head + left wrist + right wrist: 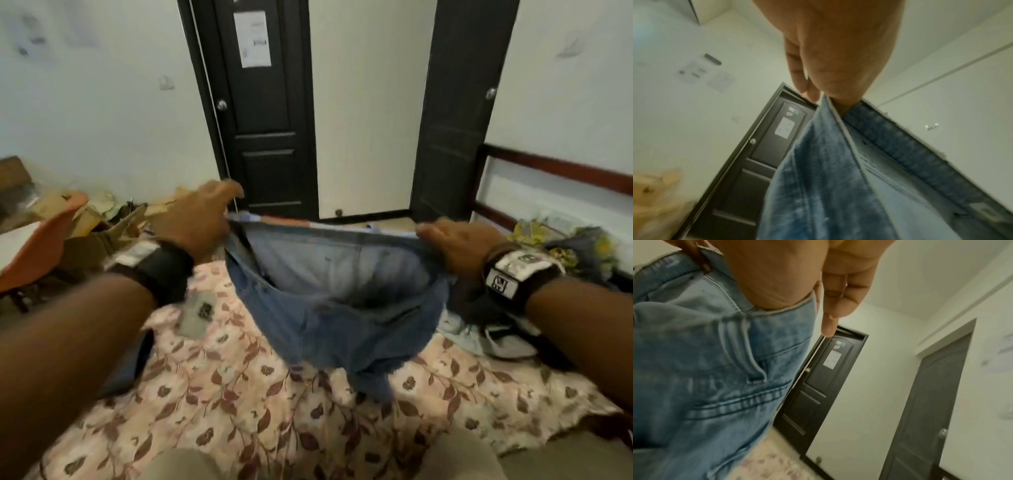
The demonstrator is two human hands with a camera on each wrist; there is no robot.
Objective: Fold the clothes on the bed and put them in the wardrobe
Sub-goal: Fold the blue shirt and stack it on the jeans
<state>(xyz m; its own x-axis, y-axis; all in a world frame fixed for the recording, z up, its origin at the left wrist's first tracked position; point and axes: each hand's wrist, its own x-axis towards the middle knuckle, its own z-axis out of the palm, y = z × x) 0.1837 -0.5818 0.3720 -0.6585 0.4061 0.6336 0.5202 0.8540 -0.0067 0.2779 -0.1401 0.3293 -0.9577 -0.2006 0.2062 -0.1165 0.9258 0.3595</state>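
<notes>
A pair of blue jeans hangs in the air over the bed, held up by its waistband. My left hand grips the left end of the waistband and my right hand grips the right end. The denim runs down from my left hand in the left wrist view. In the right wrist view the waistband and pocket seam hang under my right hand, whose one finger points out straight. The legs bunch on the flowered sheet.
A pile of other clothes lies at the right of the bed. Two dark doors stand in the far wall. Cardboard boxes and an orange chair crowd the floor at left. A flat grey item lies on the sheet.
</notes>
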